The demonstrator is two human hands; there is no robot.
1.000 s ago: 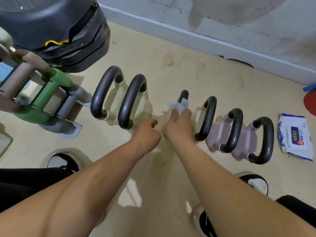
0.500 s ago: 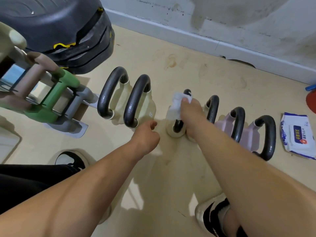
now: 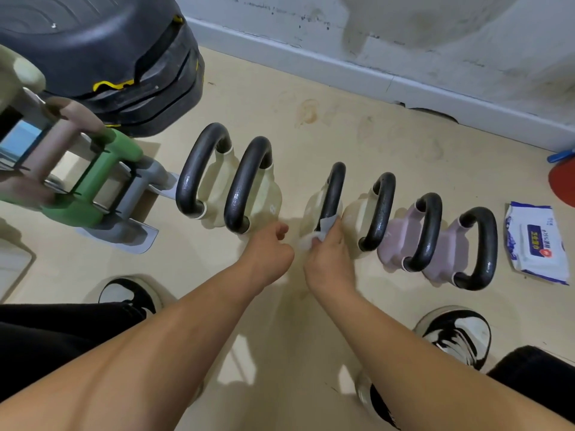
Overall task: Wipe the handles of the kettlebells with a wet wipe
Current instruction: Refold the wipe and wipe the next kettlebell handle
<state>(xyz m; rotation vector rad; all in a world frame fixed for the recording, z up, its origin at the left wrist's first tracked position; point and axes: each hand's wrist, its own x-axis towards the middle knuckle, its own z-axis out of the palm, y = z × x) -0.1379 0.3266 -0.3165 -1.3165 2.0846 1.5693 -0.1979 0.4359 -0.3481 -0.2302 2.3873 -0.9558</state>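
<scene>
Several kettlebells with black handles stand in a row on the beige floor. My right hand (image 3: 328, 255) grips a white wet wipe (image 3: 314, 236) wrapped round the near, lower end of the third kettlebell's handle (image 3: 334, 189). Its cream body is partly hidden behind the wipe and my fingers. My left hand (image 3: 269, 248) hangs just left of it with loosely curled fingers and holds nothing, close to the base of the second cream kettlebell (image 3: 245, 185). Two pink kettlebells (image 3: 426, 231) stand at the right end of the row.
A pack of wet wipes (image 3: 533, 244) lies on the floor right of the row. A rack of dumbbells (image 3: 90, 178) and stacked black equipment (image 3: 102, 57) stand at the left. The wall's skirting (image 3: 404, 85) runs behind. My shoes (image 3: 457, 334) are near the kettlebells.
My right hand has slid the wipe from the top of the third handle down to its near end. The left hand has barely moved.
</scene>
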